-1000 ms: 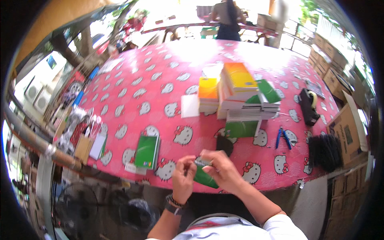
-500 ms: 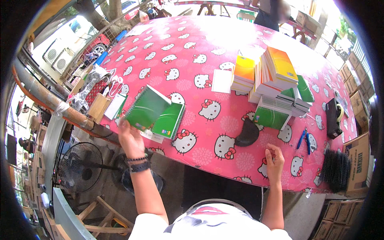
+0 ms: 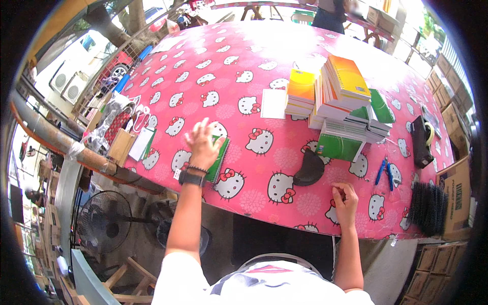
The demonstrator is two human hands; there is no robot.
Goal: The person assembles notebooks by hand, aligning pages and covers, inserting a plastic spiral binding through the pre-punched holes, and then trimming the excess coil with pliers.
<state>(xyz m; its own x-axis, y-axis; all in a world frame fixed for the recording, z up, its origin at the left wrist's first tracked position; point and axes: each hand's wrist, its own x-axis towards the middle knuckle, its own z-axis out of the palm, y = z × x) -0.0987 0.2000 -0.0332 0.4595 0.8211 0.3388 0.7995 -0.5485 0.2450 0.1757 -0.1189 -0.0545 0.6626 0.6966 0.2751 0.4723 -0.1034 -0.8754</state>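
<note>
Fingers (image 3: 204,127) of the left hand (image 3: 203,151) spread, gripping nothing, over a green notebook (image 3: 219,161) at near left, perhaps to steady it; right hand (image 3: 346,203) loosely curled, its grasp unclear; blue pliers (image 3: 380,173) at right, apparently laid within easy reach.

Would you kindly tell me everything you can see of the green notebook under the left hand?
The green notebook has a glossy-looking cover, with what looks like a dark coil binding along its right edge. It appears closed and lies flat near the front edge of the pink patterned table, its bound edge slanting slightly. The left hand, fingers spread, hides much of it; whether the palm touches the cover is unclear, as is whether another notebook lies beneath.
</note>
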